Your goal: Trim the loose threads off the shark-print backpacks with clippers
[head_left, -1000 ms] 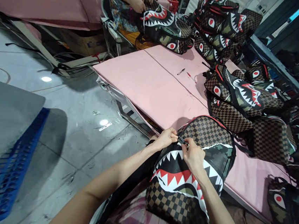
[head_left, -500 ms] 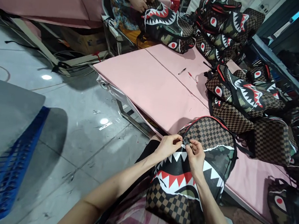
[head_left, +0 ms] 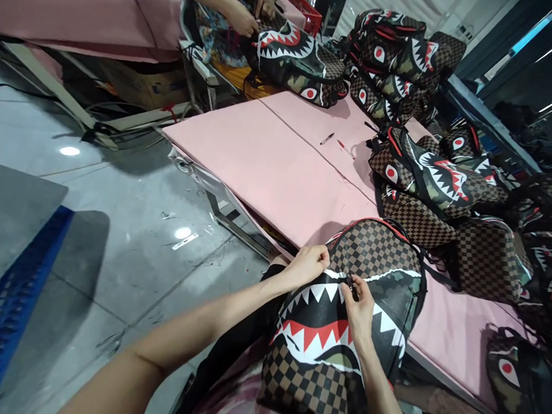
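At the near edge of the pink table (head_left: 261, 153), a backpack (head_left: 314, 341) lies between lap and tabletop, toothed front upward. The right hand (head_left: 360, 306) has its fingers closed round a small dark tool (head_left: 350, 280), perhaps snips, though it is too small to be sure. The left hand (head_left: 312, 262) has its fingertips together, near the white trim. The step looks like close finishing work; the next move calls for a careful tip, clear of the printed surface.
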Motion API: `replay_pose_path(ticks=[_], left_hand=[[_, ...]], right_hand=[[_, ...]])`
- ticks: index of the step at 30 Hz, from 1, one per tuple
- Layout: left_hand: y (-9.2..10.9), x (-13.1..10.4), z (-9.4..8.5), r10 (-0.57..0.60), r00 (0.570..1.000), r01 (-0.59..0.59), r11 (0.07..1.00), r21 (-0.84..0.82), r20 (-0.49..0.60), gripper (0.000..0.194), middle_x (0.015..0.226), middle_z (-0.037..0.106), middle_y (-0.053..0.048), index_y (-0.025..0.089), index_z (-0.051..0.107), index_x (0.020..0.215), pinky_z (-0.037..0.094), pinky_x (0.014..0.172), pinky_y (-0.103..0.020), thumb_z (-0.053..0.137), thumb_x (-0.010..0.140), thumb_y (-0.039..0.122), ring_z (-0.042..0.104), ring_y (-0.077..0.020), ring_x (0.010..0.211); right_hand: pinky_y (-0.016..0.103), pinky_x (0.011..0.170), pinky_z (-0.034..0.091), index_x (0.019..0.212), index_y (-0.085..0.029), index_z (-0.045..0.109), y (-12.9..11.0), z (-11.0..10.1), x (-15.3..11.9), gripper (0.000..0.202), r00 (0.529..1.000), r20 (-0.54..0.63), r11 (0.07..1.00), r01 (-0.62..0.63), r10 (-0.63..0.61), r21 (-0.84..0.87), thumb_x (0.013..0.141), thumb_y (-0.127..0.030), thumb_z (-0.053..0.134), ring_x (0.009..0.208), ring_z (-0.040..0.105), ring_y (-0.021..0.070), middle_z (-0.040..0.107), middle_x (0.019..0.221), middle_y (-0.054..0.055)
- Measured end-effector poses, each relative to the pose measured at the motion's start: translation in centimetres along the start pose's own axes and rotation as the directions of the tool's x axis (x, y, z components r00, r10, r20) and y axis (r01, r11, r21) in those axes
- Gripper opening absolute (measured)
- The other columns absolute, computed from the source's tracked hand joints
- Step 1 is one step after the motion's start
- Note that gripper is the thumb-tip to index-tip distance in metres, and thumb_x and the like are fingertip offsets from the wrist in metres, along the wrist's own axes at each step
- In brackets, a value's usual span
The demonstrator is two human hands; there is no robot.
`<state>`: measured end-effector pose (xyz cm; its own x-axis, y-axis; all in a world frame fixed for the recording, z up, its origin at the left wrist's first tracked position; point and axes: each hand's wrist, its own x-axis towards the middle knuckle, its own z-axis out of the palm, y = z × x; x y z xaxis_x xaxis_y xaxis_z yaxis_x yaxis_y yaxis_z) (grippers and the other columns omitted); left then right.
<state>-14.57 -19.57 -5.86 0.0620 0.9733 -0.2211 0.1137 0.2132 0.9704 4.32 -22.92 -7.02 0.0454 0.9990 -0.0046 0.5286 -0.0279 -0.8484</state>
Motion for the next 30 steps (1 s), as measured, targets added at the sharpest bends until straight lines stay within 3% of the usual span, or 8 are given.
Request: replay_pose_path(ticks=[2,5,10,16,22,25,28,30], left_hand=[[-0.1,0.6,0.0,-0.101,0.994,0.104,0.993,-0.061,0.039,0.006,0.055,0.054,0.002,0.016,0.055,0.06,0.031,0.047,-0.02,0.054,0.064,0.011,0.044,-0.009,0.05],[-0.4,0.9,0.3,-0.133,0.991,0.134,0.987,-0.086,0.023,0.005,0.054,0.054,0.001,0.015,0.055,0.062,0.028,0.042,-0.019,0.052,0.066,0.014,0.042,-0.0079,0.046],[-0.7,0.5,0.9,-0.076,0.997,0.074,0.994,-0.084,-0.025,0.006,0.058,0.056,0.001,0.015,0.054,0.064,0.03,0.046,-0.019,0.05,0.068,0.016,0.043,-0.008,0.05],[0.0,1.4,-0.1,-0.006,0.997,0.013,0.996,-0.088,0.072,0.016,0.044,0.042,0.005,0.017,0.051,0.05,0.024,0.045,-0.021,0.064,0.06,0.018,0.035,-0.0074,0.045],[-1.3,0.8,-0.1,-0.007,0.979,0.075,0.942,-0.327,0.204,0.023,0.05,0.04,0.003,0.017,0.047,0.055,0.024,0.042,-0.021,0.061,0.063,0.034,0.028,-0.006,0.043],[-3.0,-0.8,0.4,0.035,0.991,0.037,0.854,-0.519,0.128,0.032,0.054,0.031,0.005,0.019,0.037,0.058,0.033,0.049,-0.021,0.058,0.065,0.042,0.029,-0.0064,0.048],[-4.6,-2.4,0.5,0.054,0.998,-0.046,0.657,-0.753,-0.014,0.035,0.056,0.03,0.005,0.018,0.034,0.059,0.039,0.062,-0.023,0.061,0.066,0.04,0.035,-0.0075,0.054],[-5.2,-2.9,0.1,0.017,0.998,-0.055,0.654,-0.755,-0.058,0.028,0.056,0.037,0.004,0.017,0.041,0.062,0.039,0.063,-0.023,0.062,0.068,0.035,0.039,-0.008,0.056]], right_hand=[[0.032,0.076,0.046,0.101,-0.017,0.057,0.1,0.3,-0.1,0.037,1.0,-0.001,1.0,-0.018,0.018,0.002,0.074,-0.041,0.06,0.083,0.061,0.0186,0.066,0.094,0.007],[0.031,0.075,0.046,0.101,-0.017,0.057,0.0,0.4,0.0,0.037,0.999,0.01,0.999,-0.035,0.035,0.002,0.075,-0.042,0.06,0.083,0.061,0.0187,0.067,0.093,0.006],[0.033,0.079,0.046,0.1,-0.017,0.058,0.0,0.3,0.0,0.035,1.0,0.008,0.999,-0.03,0.029,0.033,0.075,-0.041,0.06,0.087,0.061,0.0197,0.067,0.093,0.007],[0.032,0.076,0.047,0.097,-0.017,0.058,0.2,0.5,-0.1,0.033,1.0,0.011,0.999,0.002,-0.003,0.043,0.076,-0.041,0.058,0.084,0.061,0.0194,0.067,0.093,0.007],[0.034,0.082,0.046,0.098,-0.016,0.058,1.2,0.5,-0.2,0.033,1.0,-0.02,0.994,-0.015,0.017,0.108,0.075,-0.041,0.059,0.089,0.06,0.0197,0.066,0.096,0.008],[0.036,0.087,0.044,0.095,-0.016,0.058,1.8,0.4,0.1,0.033,0.998,-0.008,0.983,-0.061,0.063,0.176,0.074,-0.041,0.061,0.094,0.059,0.0203,0.064,0.099,0.01],[0.036,0.089,0.043,0.099,-0.016,0.057,1.5,0.4,0.6,0.036,0.997,0.011,0.979,-0.079,0.079,0.189,0.073,-0.041,0.062,0.097,0.058,0.0204,0.063,0.105,0.01],[0.036,0.089,0.042,0.102,-0.017,0.056,0.9,0.5,1.0,0.037,0.997,0.047,0.978,-0.062,0.053,0.198,0.074,-0.04,0.062,0.098,0.058,0.0198,0.062,0.106,0.01]])
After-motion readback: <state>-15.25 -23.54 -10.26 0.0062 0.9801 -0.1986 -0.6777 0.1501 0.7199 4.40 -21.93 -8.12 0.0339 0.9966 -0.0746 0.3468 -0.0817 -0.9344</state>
